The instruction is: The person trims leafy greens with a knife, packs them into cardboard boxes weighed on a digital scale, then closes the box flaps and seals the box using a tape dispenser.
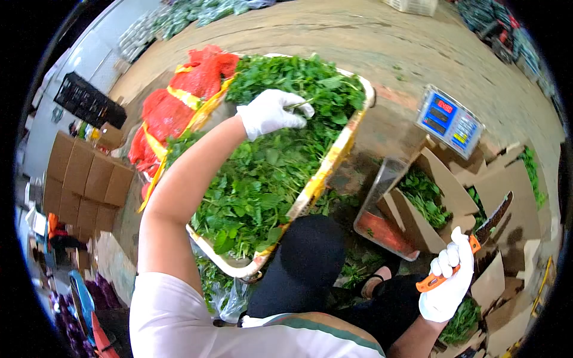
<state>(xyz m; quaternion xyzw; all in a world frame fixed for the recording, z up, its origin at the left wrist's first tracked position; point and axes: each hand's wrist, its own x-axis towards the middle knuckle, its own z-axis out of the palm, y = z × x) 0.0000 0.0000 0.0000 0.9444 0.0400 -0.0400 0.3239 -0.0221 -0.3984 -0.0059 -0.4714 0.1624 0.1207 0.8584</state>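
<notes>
My left hand (276,112), in a white glove, is over the far half of a large basket (325,173) heaped with leafy green herbs (250,191). Its fingers are closed round a green stem (296,105). My right hand (446,277), also gloved in white, is at the lower right, wrapped round the orange handle of a knife (494,216). The dark, stained blade points up and to the right, over the cardboard boxes. Red mesh netting (170,110) with yellow strips lies along the basket's left side.
Right of the basket stands a scale (450,121) with a blue panel. Below it, open cardboard boxes (444,173) hold greens beside a clear plastic bin (385,230). Stacked cartons (86,173) and a black crate (89,99) are at left. Part of a person (57,230) shows at far left.
</notes>
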